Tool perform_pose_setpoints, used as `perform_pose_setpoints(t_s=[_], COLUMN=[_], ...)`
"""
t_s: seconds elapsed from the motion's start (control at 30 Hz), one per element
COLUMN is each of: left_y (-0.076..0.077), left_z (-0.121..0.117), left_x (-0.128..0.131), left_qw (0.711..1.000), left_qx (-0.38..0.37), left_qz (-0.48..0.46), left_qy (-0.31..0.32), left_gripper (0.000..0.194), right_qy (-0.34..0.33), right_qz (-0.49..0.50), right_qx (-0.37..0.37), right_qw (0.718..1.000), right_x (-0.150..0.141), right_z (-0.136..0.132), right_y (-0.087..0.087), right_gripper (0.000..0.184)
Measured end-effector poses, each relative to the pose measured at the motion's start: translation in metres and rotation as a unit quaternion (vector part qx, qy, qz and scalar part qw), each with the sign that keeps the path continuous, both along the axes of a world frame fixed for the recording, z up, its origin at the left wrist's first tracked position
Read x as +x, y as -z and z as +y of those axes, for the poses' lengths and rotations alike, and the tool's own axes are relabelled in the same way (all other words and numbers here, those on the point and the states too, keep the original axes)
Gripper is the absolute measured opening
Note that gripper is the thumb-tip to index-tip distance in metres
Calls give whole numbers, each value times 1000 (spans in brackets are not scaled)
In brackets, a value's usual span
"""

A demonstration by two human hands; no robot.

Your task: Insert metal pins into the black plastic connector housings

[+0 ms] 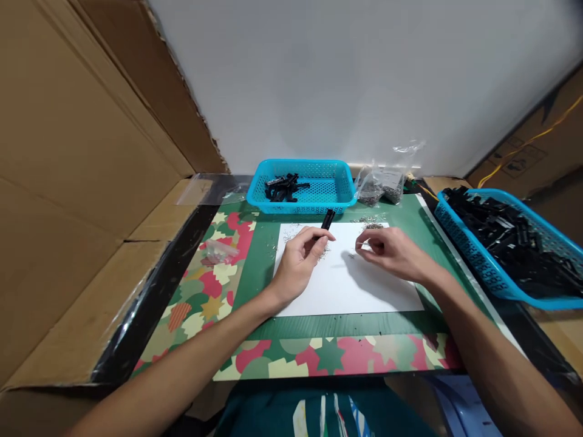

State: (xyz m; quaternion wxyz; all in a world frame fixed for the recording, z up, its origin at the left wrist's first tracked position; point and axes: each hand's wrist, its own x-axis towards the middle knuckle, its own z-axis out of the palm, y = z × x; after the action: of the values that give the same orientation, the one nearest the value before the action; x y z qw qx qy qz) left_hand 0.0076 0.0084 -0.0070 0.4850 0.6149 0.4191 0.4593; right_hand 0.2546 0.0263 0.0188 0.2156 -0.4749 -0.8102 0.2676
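Observation:
My left hand (301,258) rests on a white sheet of paper (346,285) with its fingers closed round a small black plastic part (327,220) that sticks up and away from the fingertips. To its right, my right hand (392,252) hovers over the same sheet, fingertips pinched together on something too small to make out. Tiny metal bits (373,226) lie scattered along the far edge of the paper.
A blue basket (339,191) with a few black parts stands behind the paper. A larger blue basket (483,267) full of black parts is at the right. Clear bags (380,185) of small metal pieces lie at the back. Cardboard walls (86,158) rise on the left.

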Motion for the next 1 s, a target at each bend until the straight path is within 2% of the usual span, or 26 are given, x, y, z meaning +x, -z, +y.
perform_pose_setpoints(t_s=[0.17, 0.3, 0.6, 0.73, 1.0], left_y=[-2, -2, -1, -4, -6], left_z=[-5, -10, -12, -12, -12], left_x=[4, 7, 6, 6, 8], left_qw=[998, 993, 991, 994, 990], left_qx=[38, 51, 48, 27, -81], left_qz=[50, 95, 108, 75, -45], left_qy=[21, 42, 68, 80, 105], left_gripper=[24, 21, 26, 30, 38], right_qy=[-43, -70, -65, -58, -25], right_qz=[131, 158, 206, 243, 206], right_qx=[-100, -157, -182, -161, -12], right_qw=[985, 972, 959, 955, 978], right_x=[-5, -11, -16, -15, -24], right_z=[-4, -6, -8, -10, -18], right_y=[3, 6, 7, 5, 10], right_gripper=[18, 23, 28, 26, 24])
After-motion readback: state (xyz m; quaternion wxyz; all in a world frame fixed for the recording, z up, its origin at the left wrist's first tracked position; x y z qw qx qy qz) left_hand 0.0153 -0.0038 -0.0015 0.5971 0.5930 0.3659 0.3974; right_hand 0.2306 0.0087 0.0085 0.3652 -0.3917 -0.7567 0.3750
